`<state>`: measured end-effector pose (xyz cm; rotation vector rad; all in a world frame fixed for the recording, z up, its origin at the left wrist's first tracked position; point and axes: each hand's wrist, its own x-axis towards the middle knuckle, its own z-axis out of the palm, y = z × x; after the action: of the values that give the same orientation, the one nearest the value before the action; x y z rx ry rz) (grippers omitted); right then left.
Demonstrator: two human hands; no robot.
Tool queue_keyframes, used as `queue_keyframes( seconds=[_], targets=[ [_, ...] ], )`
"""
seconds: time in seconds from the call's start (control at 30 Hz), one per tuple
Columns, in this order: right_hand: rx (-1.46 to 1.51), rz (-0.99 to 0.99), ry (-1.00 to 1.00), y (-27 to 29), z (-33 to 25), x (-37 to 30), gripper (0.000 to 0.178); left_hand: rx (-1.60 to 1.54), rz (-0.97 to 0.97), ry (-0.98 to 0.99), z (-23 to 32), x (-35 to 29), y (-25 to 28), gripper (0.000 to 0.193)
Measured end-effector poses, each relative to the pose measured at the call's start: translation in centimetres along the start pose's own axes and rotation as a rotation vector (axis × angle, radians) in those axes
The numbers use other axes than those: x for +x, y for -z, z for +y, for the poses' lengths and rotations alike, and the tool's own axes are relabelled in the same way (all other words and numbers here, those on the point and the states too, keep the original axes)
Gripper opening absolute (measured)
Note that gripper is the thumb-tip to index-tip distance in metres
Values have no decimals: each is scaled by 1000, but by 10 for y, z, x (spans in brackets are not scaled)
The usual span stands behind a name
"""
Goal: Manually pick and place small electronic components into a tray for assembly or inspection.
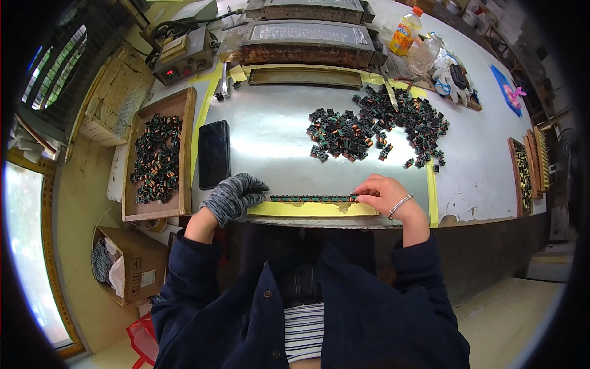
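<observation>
Pretty neat row of little black-and-green parts point(313, 198) laid along the near edge of the table point(476, 178), just beyond some yellow tape point(301, 210). Its right end is pinched between thumb and fingertip by the bare right hand point(387, 195); its left end's met by the gloved left hand point(235, 198), fingers bunched, actual grip can't be told.

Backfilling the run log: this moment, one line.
row of small black-green components; gray-gloved left hand at left end; bare right hand at right end; dark component pile beyond
</observation>
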<state>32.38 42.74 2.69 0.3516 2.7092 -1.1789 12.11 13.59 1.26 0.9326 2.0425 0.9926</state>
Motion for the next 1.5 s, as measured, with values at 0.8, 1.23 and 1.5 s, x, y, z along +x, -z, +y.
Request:
queue_keyframes(
  seconds=[0.8, 1.23, 1.5],
  targets=[
    [121, 71, -139, 8, -2, -9, 21, 49, 169, 42, 4, -4, 0, 16],
    [215, 81, -200, -6, 22, -11, 16, 297, 80, 22, 11, -9, -2, 20],
    [159, 28, -187, 0, 18, -11, 16, 284, 84, 32, 16, -11, -5, 19]
  ],
)
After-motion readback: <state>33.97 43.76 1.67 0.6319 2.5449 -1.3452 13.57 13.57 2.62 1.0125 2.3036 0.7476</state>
